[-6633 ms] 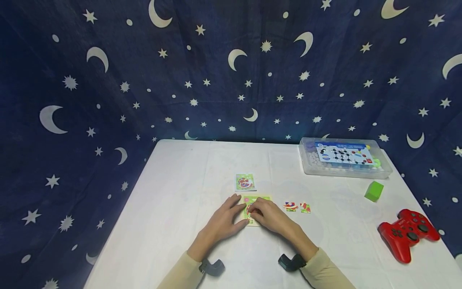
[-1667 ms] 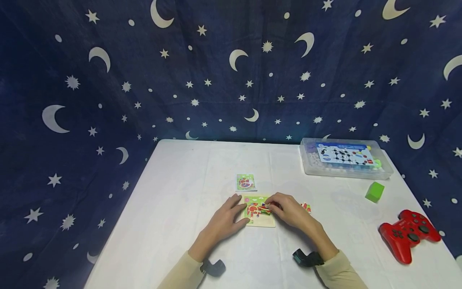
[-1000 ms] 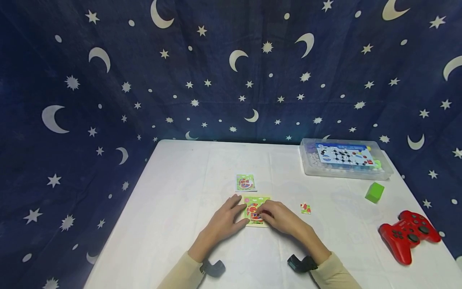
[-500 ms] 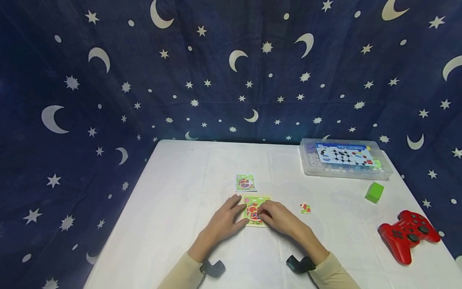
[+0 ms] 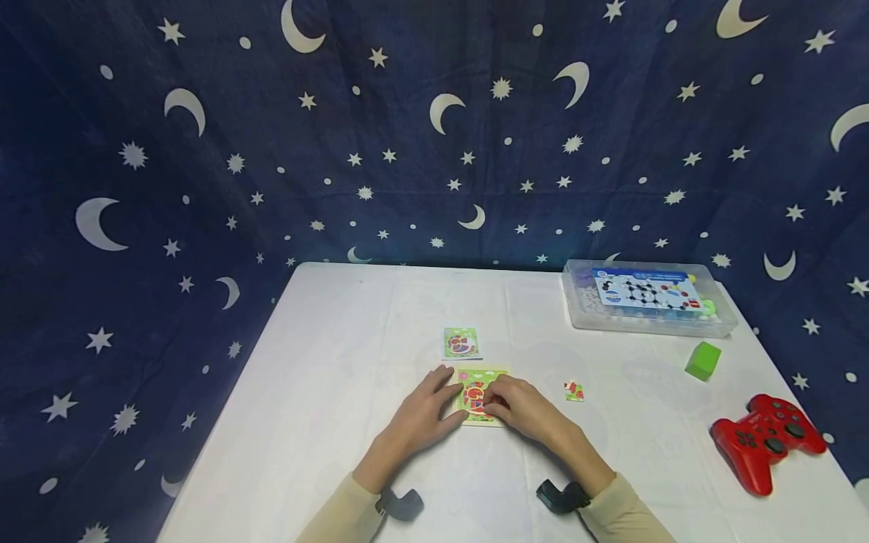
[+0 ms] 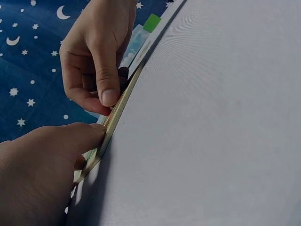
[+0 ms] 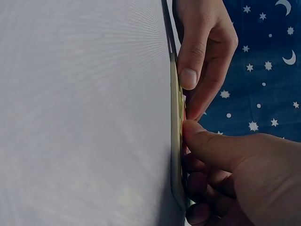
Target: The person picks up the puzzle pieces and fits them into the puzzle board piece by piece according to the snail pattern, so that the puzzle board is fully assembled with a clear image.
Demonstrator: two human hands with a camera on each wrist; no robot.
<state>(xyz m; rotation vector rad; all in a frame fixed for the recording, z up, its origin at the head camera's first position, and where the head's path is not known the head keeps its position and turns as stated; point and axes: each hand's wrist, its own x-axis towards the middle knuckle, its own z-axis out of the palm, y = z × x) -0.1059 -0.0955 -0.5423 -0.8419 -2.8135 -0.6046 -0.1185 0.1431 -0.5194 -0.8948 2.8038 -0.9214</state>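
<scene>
A jigsaw puzzle board (image 5: 467,375) with a green border and a red picture lies flat on the white table. My left hand (image 5: 419,413) rests at its left side, fingers spread, with the thumb touching the front edge. My right hand (image 5: 521,407) is over the board's right half, thumb and fingers pinching a puzzle piece (image 7: 185,114) at its surface; the fingers hide most of that piece. In the left wrist view, the right thumb and index finger meet just above the board. A loose red and green puzzle piece (image 5: 574,391) lies to the right.
Behind the board lies a small picture card (image 5: 462,343). Farther right are a clear plastic box (image 5: 652,320) with a blue label, a green block (image 5: 703,360) and a red game controller (image 5: 769,441). A dark blue star-and-moon cloth hangs behind the table.
My right hand has brought a red, white and blue puzzle piece from the right of the board onto it, then shifted only slightly. My left hand has stayed in place.
</scene>
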